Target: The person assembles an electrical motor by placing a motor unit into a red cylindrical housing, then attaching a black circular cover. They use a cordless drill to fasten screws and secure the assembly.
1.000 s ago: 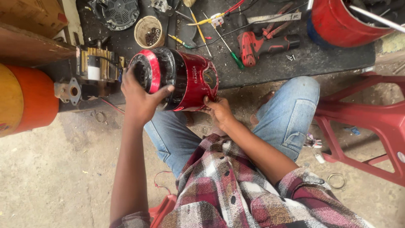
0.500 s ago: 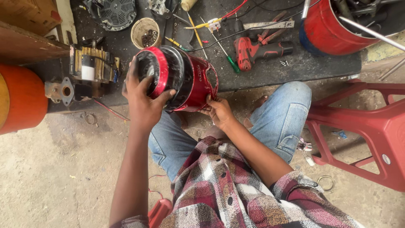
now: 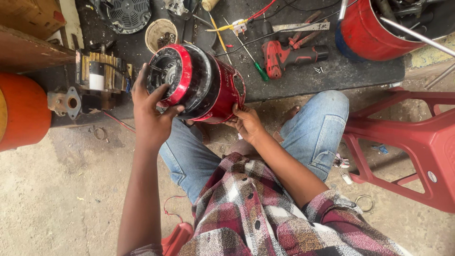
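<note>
I hold a red and black motor housing (image 3: 201,83), drum-shaped, tilted on its side above my knees. My left hand (image 3: 151,111) grips its open front rim, fingers curled over the red ring. My right hand (image 3: 246,122) supports the red rear end from below. Inside the front opening dark windings show. My legs in blue jeans sit under the housing.
A black mat (image 3: 303,61) carries a red cordless drill (image 3: 289,54), a green-handled screwdriver (image 3: 251,59), a round fan cover (image 3: 128,14) and a small bowl (image 3: 160,34). A red bucket (image 3: 374,31) stands far right, a red plastic stool (image 3: 417,137) right, an orange cylinder (image 3: 21,111) left.
The housing has turned slightly in my hands, and the view has shifted. Both hands keep their hold.
</note>
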{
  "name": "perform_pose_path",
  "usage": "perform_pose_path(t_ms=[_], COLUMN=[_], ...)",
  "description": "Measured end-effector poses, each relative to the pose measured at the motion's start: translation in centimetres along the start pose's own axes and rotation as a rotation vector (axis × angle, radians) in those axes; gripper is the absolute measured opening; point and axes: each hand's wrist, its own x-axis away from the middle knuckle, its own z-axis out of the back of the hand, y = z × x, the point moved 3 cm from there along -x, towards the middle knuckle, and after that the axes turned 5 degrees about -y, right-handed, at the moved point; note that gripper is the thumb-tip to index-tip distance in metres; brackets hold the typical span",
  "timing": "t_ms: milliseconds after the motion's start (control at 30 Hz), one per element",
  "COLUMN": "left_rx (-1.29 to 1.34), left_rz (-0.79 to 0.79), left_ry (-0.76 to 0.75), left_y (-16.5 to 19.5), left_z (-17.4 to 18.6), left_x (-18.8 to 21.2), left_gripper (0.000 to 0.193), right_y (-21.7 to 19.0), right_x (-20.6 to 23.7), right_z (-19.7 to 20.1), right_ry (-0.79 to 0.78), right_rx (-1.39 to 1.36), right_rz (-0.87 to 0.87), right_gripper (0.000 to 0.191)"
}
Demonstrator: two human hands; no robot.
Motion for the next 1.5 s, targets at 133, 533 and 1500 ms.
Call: perform_pose_path(t_ms=[133, 533, 1500], left_rx=[-0.012, -0.069, -0.033], left_rz=[-0.027, -0.075, -0.074], left_ry=[0.018, 0.039, 0.115], left_y=[0.6, 2.3, 5.4], left_z=[-0.7, -2.2, -8.9], left_x=[0.3, -0.1, 1.5], left_gripper=[0.058, 0.057, 0.066], right_y=[0.0, -0.3, -0.6], right_x=[0.1, 0.1, 0.3], right_z=[0.0, 0.7, 2.2], right_ry=[0.002, 0.033, 0.03], right_rx=[-0.022, -0.024, -0.185], right_rz=[-0.003, -0.028, -0.111], right_gripper=[0.053, 0.052, 0.035])
